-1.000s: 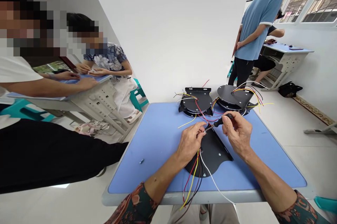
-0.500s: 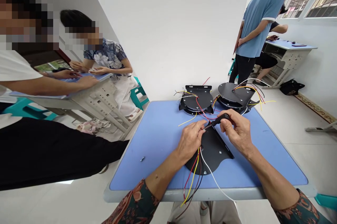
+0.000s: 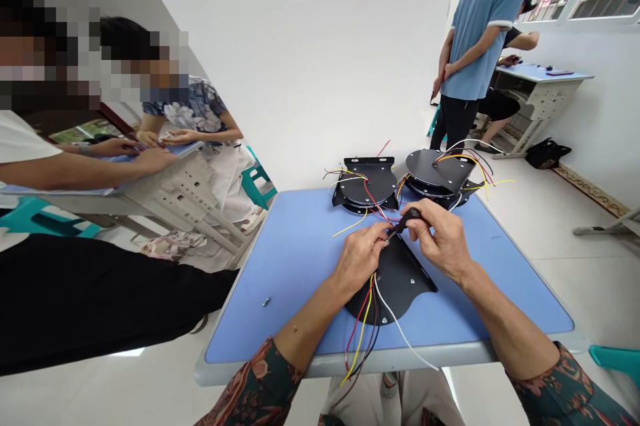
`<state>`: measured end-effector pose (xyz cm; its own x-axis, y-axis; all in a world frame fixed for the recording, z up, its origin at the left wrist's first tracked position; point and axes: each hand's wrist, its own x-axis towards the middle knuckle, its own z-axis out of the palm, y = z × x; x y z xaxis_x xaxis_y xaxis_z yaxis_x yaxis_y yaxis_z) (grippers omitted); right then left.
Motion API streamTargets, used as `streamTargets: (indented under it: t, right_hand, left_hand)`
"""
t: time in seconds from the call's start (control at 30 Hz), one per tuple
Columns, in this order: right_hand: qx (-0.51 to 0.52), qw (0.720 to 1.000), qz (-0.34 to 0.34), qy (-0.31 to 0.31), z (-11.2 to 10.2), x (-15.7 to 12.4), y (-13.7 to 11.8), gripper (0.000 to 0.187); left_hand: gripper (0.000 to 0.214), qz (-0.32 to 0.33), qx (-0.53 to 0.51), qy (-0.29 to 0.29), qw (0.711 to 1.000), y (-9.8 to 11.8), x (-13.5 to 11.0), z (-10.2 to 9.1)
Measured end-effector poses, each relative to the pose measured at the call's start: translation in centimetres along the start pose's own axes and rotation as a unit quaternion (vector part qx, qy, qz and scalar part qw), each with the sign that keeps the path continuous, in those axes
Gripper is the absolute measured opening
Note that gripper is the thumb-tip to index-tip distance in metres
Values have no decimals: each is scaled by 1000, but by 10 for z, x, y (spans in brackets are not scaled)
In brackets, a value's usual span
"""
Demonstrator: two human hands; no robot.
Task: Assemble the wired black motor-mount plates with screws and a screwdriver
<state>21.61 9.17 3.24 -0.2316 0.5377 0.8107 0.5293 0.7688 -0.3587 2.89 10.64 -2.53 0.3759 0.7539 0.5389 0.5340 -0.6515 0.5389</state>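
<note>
A black metal plate (image 3: 400,279) lies on the blue table (image 3: 300,259) in front of me, with red, yellow, black and white wires (image 3: 365,333) trailing over the near edge. My left hand (image 3: 357,261) rests on the plate's left side, fingers pinched at something small I cannot make out, right at the screwdriver's tip. My right hand (image 3: 440,239) is closed on a black-handled screwdriver (image 3: 404,219), its tip pointing down-left at the plate's upper edge beside my left fingertips.
Two more black plate assemblies (image 3: 367,186) (image 3: 440,176) with wires sit at the table's far edge. A small screw (image 3: 267,301) lies on the left. People sit at a desk (image 3: 165,179) to the left; another person (image 3: 475,46) stands at the right near a desk (image 3: 540,83).
My hands and the screwdriver have stayed together at the plate's upper edge; the right hand has closed in slightly toward the left. The view has shifted a little.
</note>
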Motion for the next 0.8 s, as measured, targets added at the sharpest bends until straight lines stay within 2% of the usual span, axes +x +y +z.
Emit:
streamTargets:
  t: [0.23, 0.8]
  right_hand:
    - [-30, 999, -7, -13, 1, -1, 4, 17]
    - [-29, 999, 19, -21, 7, -6, 7, 18]
  left_hand:
    - [30, 19, 37, -41, 998, 2, 2, -2]
    - [34, 67, 109, -45, 991, -6, -7, 1]
